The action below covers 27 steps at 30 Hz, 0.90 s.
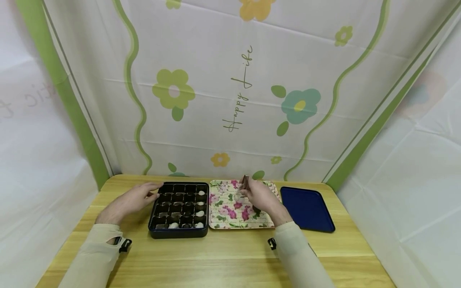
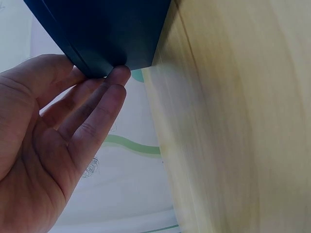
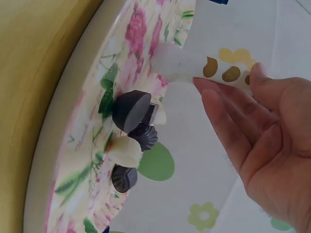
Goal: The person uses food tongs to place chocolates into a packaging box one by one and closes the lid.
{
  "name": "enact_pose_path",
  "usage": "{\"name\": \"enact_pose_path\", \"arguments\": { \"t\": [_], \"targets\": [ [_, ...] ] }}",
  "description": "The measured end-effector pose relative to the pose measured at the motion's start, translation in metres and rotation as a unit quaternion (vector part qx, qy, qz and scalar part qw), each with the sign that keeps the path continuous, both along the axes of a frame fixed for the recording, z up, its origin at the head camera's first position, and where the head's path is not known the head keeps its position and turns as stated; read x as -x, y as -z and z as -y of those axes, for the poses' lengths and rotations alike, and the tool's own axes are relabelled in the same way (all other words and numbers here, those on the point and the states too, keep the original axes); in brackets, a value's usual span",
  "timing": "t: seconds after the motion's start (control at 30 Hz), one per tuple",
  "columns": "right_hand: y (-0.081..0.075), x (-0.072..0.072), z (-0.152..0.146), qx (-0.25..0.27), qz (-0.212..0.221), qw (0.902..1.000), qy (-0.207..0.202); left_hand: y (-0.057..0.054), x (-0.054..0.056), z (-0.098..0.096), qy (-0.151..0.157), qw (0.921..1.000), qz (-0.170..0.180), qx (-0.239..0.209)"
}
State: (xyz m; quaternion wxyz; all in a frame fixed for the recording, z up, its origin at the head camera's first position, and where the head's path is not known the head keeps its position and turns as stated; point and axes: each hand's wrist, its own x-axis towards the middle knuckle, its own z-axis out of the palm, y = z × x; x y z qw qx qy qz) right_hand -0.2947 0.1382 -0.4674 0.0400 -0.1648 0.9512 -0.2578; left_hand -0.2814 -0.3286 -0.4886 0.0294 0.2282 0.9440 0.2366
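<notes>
On the left stands a dark navy box (image 1: 180,234) with a brown insert divided into small compartments. White chocolates (image 1: 199,214) sit in its right column and one in the front row. My left hand (image 1: 135,200) touches the box's far left corner with extended fingertips and thumb. My right hand (image 1: 261,196) pinches pale translucent tongs (image 3: 194,68) marked with gold-brown spots, their whitish end low over a floral tray (image 1: 223,216). Near that end lie a dark chocolate (image 3: 130,110), a white chocolate (image 3: 125,150) and a dark ridged chocolate (image 3: 124,178), among others partly hidden.
A flat blue lid (image 1: 307,208) lies right of the floral tray, near the table's right edge. Everything stands on a wooden table (image 1: 223,260). A white patterned curtain (image 1: 216,80) hangs right behind it, with more sheeting at both sides.
</notes>
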Motion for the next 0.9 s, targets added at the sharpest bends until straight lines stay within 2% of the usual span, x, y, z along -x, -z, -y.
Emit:
{"name": "enact_pose_path", "arguments": {
  "t": [0.13, 0.4, 0.73, 0.9],
  "targets": [
    [0.005, 0.004, 0.001, 0.011, 0.003, 0.9997, 0.023, 0.001, 0.0, 0.0, -0.001, 1.0, 0.003, 0.001],
    [0.006, 0.007, 0.013, 0.014, -0.038, 0.9979, 0.051, 0.001, -0.001, 0.0, 0.0, 1.0, 0.006, 0.0],
    [-0.018, -0.001, 0.05, 0.071, -0.062, 0.9955, 0.015, -0.001, 0.001, -0.001, -0.002, 1.0, 0.007, 0.0],
    [-0.03, -0.009, 0.076, 0.079, -0.068, 0.9945, -0.013, -0.002, 0.0, -0.001, -0.006, 1.0, 0.005, 0.002]
  ]
}}
